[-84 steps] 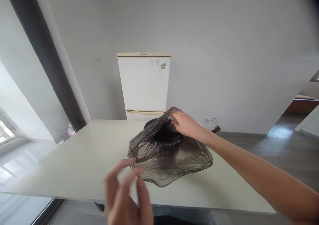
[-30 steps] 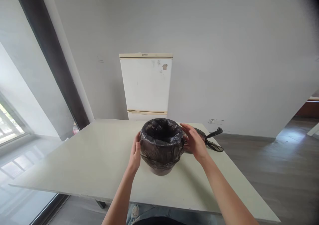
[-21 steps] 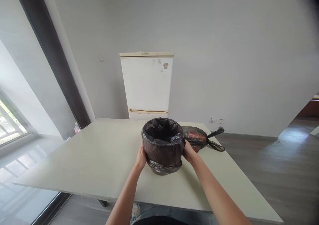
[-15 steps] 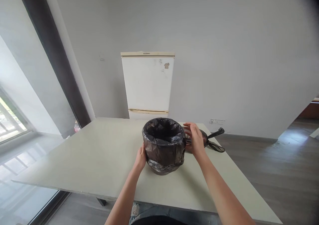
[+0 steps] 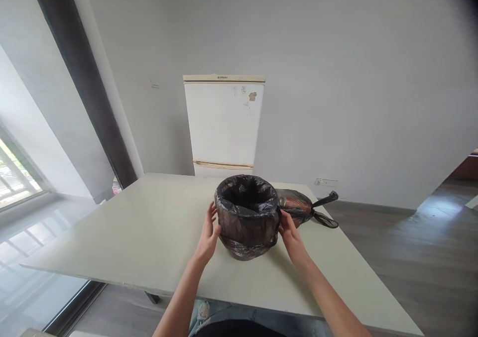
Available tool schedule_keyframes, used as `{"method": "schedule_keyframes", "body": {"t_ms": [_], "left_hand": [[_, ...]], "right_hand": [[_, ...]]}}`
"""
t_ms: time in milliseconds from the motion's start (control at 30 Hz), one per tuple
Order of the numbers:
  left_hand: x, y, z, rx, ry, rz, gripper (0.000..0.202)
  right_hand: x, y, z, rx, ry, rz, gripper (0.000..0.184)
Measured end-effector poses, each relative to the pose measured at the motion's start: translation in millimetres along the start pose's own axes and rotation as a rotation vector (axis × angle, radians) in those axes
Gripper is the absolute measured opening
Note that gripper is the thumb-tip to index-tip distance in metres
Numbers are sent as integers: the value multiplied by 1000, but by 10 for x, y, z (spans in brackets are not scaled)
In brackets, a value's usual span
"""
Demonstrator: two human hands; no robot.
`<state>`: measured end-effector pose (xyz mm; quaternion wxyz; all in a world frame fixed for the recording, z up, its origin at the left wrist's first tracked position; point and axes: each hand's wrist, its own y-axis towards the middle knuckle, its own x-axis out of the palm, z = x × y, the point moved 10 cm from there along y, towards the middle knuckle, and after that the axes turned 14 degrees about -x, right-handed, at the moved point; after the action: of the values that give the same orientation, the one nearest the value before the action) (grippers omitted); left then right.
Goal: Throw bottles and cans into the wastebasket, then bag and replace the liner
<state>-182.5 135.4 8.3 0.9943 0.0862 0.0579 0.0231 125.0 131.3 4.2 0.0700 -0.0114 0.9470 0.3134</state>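
A round trash can stands upright on the table (image 5: pixel 164 232), lined with a black trash bag (image 5: pixel 246 227) that is folded over the rim and hangs down the outside. My left hand (image 5: pixel 209 232) is at the can's left side, fingers spread and thumb near the bag. On the other side, my right hand (image 5: pixel 291 235) has its fingers closed against the bag's overhanging edge. Just behind that hand lies a knotted dark plastic bag (image 5: pixel 298 205) with reddish contents showing through. The inside of the can is dark.
A white refrigerator (image 5: pixel 224 123) stands behind the table against the grey wall (image 5: pixel 354 88). The table's right edge runs close to the knotted bag. A dark post (image 5: pixel 82 73) and a window (image 5: pixel 15 172) are at the left.
My right hand has come down from beside the rim onto the bag's right side, uncovering the knotted bag. My left hand has loosened, its fingers now spread beside the can.
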Motion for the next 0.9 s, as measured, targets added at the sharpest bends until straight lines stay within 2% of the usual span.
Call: {"method": "schedule_keyframes", "body": {"t_ms": [67,133,167,233,333,467,633,767,900], "left_hand": [[65,-92,-75,-9,60,-140,113],[97,-158,-196,-58,127,-216,124],[107,-173,-239,-74,163,-232,123],[139,-150,-278,-85,225,-253,108],[182,35,-274,-86,251,-283,92],[160,457,-308,-96,232,-343,93],[25,851,-428,-105,178,-368,95],[-80,924,-534,-84,135,-331,97],[-96,896,-650,-93,124,-347,97]], "right_hand": [[97,-104,33,28,79,-99,92],[191,-176,48,77,71,-175,104],[251,-194,47,91,61,-211,102],[387,-187,49,99,71,-266,93],[537,-69,130,88,98,-276,93],[651,194,380,62,114,-233,111],[786,496,571,-40,83,-188,106],[860,584,658,-83,38,-198,104],[815,557,800,-78,-109,-207,97]]}}
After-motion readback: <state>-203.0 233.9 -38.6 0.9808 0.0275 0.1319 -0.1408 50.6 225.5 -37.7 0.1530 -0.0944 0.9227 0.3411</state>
